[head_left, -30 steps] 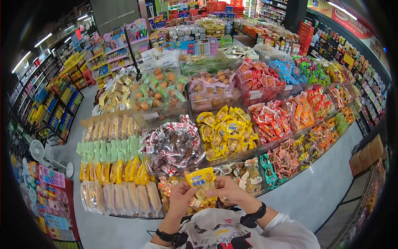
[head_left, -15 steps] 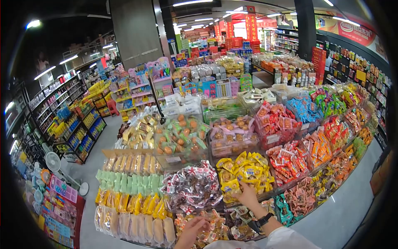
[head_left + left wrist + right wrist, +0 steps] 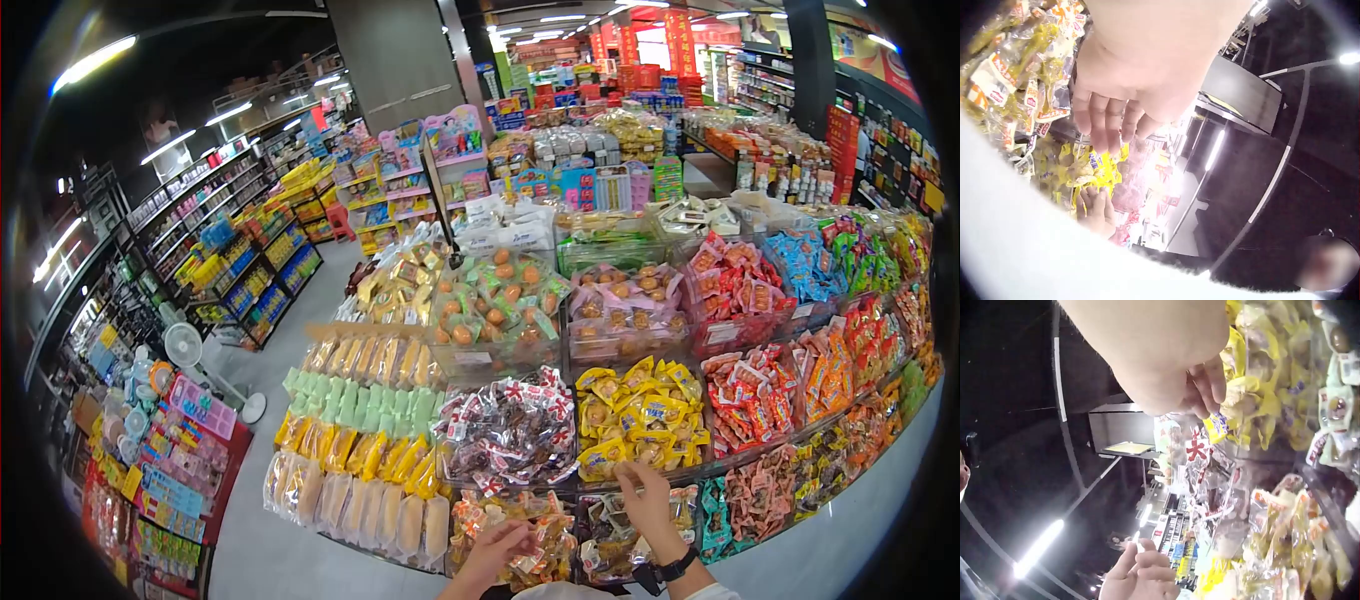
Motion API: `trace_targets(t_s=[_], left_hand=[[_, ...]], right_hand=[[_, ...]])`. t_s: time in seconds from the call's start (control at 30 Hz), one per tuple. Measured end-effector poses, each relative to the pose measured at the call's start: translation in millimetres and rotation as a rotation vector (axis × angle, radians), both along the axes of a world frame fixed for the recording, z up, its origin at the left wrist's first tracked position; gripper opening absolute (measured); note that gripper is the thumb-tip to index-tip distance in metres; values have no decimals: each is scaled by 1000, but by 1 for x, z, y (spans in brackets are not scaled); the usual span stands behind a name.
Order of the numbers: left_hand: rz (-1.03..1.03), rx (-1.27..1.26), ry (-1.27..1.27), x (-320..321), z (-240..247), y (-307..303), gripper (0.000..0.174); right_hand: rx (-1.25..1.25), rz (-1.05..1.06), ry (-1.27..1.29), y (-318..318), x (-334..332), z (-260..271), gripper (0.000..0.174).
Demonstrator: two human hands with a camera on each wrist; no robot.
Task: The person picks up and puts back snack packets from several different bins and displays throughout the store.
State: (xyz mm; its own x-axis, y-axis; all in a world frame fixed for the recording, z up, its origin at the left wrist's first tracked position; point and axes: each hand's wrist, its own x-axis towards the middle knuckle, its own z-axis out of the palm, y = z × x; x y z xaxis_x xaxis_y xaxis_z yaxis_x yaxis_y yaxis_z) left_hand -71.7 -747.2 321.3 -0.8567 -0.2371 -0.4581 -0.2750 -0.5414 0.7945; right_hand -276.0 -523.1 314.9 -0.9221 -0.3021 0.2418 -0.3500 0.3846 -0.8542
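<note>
My right hand (image 3: 648, 505) is just in front of the bin of yellow packets (image 3: 640, 415), fingers loosely bent, with no packet visible in its grasp. In the right wrist view, its fingertips overlap a yellow packet (image 3: 1215, 428) at the pile's edge. Over the clear packets with orange and white print (image 3: 515, 510) hovers my left hand (image 3: 500, 550), fingers relaxed and nothing seen in them. The left wrist view shows this hand (image 3: 1141, 75) from close by, its loose fingers pointing toward the yellow pile.
Dark packets with red and white print (image 3: 505, 425) fill the bin left of the yellow ones. Red packets (image 3: 755, 385) lie to the right. Wrapped bread rolls (image 3: 380, 520) line the left front. Clear bin walls separate the piles, and a thin dark pole (image 3: 437, 200) stands behind them.
Both hands were at one yellow packet; then the right hand reached into the yellow pile. Now it has drawn back toward me without a visible packet. The head view has turned left.
</note>
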Motion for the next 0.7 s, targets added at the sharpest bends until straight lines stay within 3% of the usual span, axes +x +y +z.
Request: trace_targets(t_s=[0.13,0.23,0.3,0.37,0.47,0.57,0.7], left_hand=[[42,-42,-26,27,-14,15,28],[144,-28,-53,59,-18,28,29],[230,-9,-52,83,-20,31,29],[328,-13,-77,110,-21,27,31],[401,-23,-23,152,0,14,32],[458,-10,46,194,5,-9,29],[531,-8,109,249,6,-42,29]], right_hand=[[-117,179,-340,10,20,-36,17],[-125,300,-568,4,47,-36,18],[132,414,-484,-1,60,-47,22],[95,518,-580,-15,79,-51,28],[284,646,-414,-42,103,-37,25],[224,624,-544,-79,138,-27,26],[138,708,-156,-124,200,-11,18]])
